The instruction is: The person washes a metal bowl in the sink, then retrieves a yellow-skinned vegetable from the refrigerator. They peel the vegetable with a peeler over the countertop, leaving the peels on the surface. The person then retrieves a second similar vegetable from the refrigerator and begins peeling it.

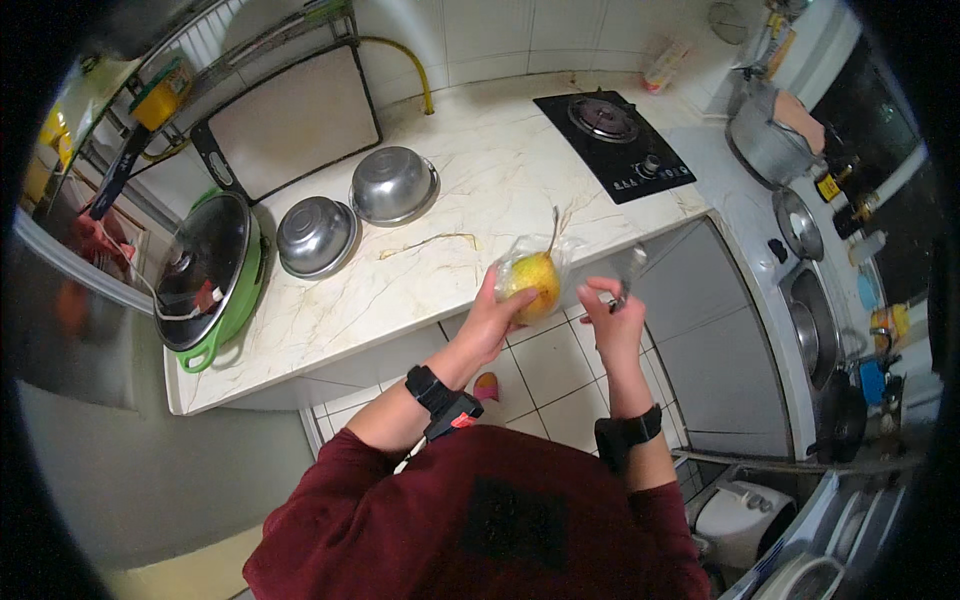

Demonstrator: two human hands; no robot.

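My left hand grips a yellow-green pear with a long stem, its thumb across the front. Clear plastic film or a bag lies around the pear. To the right, my right hand has its fingers curled around the handle of a blurred metal utensil, whose exact kind I cannot tell. Both hands are in front of the counter's near edge, apart from each other.
Two upturned steel bowls and a lidded green pan stand on the marble-patterned counter. A cutting board leans behind them. A black gas hob lies farther right, then a large metal pot and a sink.
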